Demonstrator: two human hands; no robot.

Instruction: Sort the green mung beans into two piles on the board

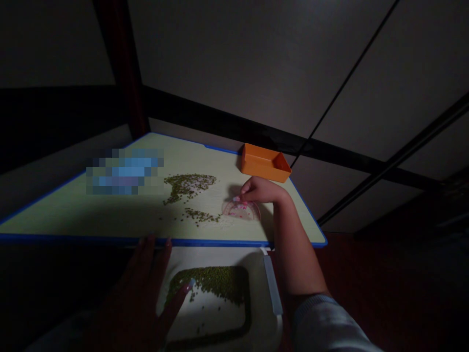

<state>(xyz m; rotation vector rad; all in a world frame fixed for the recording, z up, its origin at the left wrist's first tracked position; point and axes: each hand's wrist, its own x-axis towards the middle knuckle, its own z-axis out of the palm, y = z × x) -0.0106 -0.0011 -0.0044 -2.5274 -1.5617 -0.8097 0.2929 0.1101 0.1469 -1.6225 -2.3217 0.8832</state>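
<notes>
My right hand (256, 189) is closed in a pinch at the upper edge of a clear, pinkish protractor (242, 210). Its straight edge is toward me, at the tabletop. Left of it, small green beans (190, 185) lie scattered in two patches, with pale grains beside the nearer one. In deep shadow, my left hand (142, 288) spreads over the left side of a white plastic container (262, 298). Its fingertips reach the near table edge and the thumb extends over the green beans (220, 281) inside. The left palm is too dark to make out.
An orange open box (266, 164) stands at the back right of the pale, blue-edged table (120, 215). A blurred-out bluish item (126, 173) lies at the left. Behind the table rise pale panels (234, 63) with dark strips.
</notes>
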